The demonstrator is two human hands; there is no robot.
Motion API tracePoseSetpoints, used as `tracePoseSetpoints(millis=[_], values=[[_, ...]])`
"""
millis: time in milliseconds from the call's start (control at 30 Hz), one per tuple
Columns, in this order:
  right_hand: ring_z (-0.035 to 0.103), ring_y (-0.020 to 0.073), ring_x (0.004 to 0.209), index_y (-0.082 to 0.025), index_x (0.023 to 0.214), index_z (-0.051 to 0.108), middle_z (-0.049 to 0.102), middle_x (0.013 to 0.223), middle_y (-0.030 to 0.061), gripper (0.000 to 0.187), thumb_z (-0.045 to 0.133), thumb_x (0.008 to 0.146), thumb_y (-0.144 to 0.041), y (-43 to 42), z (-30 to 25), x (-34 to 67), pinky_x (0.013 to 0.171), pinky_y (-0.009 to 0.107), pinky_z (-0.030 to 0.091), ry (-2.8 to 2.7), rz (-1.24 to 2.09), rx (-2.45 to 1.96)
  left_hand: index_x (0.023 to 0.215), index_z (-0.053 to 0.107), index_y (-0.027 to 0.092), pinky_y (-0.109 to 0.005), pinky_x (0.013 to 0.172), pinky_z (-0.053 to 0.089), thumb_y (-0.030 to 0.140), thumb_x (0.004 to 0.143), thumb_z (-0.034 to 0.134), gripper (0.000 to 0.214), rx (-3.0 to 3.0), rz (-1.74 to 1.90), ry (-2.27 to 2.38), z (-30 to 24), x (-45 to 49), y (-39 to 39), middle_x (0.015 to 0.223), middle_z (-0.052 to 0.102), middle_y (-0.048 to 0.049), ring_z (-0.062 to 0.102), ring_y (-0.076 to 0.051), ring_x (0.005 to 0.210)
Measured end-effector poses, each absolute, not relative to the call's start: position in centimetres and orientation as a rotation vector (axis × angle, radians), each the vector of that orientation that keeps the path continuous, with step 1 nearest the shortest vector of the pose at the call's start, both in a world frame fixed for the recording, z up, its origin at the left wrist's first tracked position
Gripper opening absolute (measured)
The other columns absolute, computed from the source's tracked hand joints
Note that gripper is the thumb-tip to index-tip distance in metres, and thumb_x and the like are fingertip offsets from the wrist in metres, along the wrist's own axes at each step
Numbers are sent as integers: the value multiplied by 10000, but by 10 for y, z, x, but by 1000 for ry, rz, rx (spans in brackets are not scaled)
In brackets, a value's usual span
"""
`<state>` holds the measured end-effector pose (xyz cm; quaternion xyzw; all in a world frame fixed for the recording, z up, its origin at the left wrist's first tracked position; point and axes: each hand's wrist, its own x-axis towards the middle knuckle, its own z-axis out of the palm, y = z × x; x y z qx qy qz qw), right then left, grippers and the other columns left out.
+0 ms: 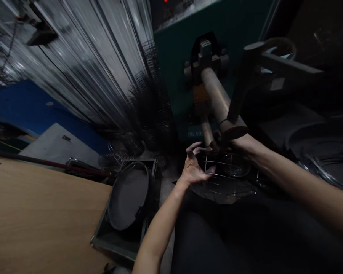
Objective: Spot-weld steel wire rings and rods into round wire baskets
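Two hands, the left hand (194, 167) and the right hand (238, 143), meet at a round silver wire frame (227, 170), which sits low in front of a long pale metal roller (214, 91) on a dark green machine (174, 64). The left hand is half open, with its fingers curved over the wire, perhaps to keep the frame steady near the roller end. The right hand is partly hidden behind a dark lever (241, 91), so I cannot tell how far it is closed or what it grips. The lower part of the frame fades into shadow. To the left, dark wire frames (148, 106) stand in a stack, and a round dark pan (128, 196) leans in a green tray (117, 247) beside a light wooden desk (45, 217).
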<state>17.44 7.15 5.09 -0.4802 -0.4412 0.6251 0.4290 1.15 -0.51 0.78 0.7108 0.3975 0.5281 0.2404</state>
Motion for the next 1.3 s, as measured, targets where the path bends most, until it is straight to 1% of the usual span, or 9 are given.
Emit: tracePoseSetpoints(millis=[133, 267, 367, 600, 700, 800, 1000, 1167, 1300], values=[[394, 70, 421, -187, 648, 454, 472, 494, -23, 297, 746, 626, -239, 69, 54, 173, 388, 197, 287, -1103, 1535, -1202, 1229, 197, 254, -447, 915, 468, 342, 633, 774, 834, 1930, 1415, 1108, 7, 11, -3, 1050, 539, -47, 603, -212, 968], [399, 75, 428, -192, 650, 434, 487, 491, -13, 316, 737, 658, -282, 71, 51, 173, 392, 198, 285, -1153, 1515, -1175, 1223, 197, 255, -437, 906, 471, 360, 632, 785, 840, 1959, 1418, 1083, 8, 9, 0, 1048, 547, -49, 606, -213, 968], [388, 70, 417, -196, 650, 407, 472, 479, -24, 334, 726, 686, -288, 69, 54, 173, 388, 195, 282, -1167, 1480, -1163, 1230, 192, 249, -420, 893, 479, 370, 636, 784, 847, 1956, 1424, 1052, 8, 8, -1, 1045, 546, -45, 613, -206, 962], [360, 58, 380, -168, 706, 479, 427, 449, -53, 193, 661, 768, -175, 47, 82, 170, 361, 172, 275, -1059, 1499, -1290, 1228, 231, 226, -422, 870, 495, 378, 667, 772, 793, 1946, 1387, 1091, 10, 13, -16, 1032, 565, -75, 631, -212, 918], [364, 57, 380, -160, 725, 499, 430, 447, -53, 162, 648, 789, -165, 45, 83, 171, 360, 167, 279, -1051, 1501, -1286, 1226, 223, 225, -417, 871, 496, 368, 668, 775, 798, 1948, 1432, 1077, 11, 15, -18, 1016, 567, -67, 632, -208, 911], [382, 57, 391, -160, 724, 503, 444, 462, -50, 173, 662, 788, -186, 48, 81, 171, 366, 164, 290, -1071, 1498, -1260, 1226, 208, 229, -409, 865, 498, 375, 669, 774, 807, 1952, 1445, 1079, 11, 14, -16, 1020, 565, -62, 628, -202, 915], [366, 56, 380, -169, 690, 477, 450, 461, -49, 237, 695, 754, -237, 57, 73, 167, 357, 166, 278, -1085, 1458, -1291, 1211, 204, 241, -405, 851, 506, 424, 657, 773, 815, 1957, 1446, 1072, 7, 10, -8, 1034, 543, -53, 625, -202, 920], [385, 58, 397, -178, 660, 444, 453, 471, -46, 297, 726, 707, -255, 64, 61, 168, 371, 169, 302, -1093, 1447, -1206, 1189, 233, 244, -396, 822, 520, 428, 649, 775, 788, 1983, 1497, 1061, 3, 9, -3, 1132, 501, -82, 623, -193, 911], [383, 64, 400, -185, 655, 423, 445, 467, -43, 327, 728, 714, -289, 69, 55, 168, 369, 177, 301, -1114, 1457, -1212, 1213, 209, 249, -396, 825, 519, 415, 664, 768, 800, 2002, 1482, 1051, 5, 9, -2, 1043, 537, -49, 624, -192, 902]])
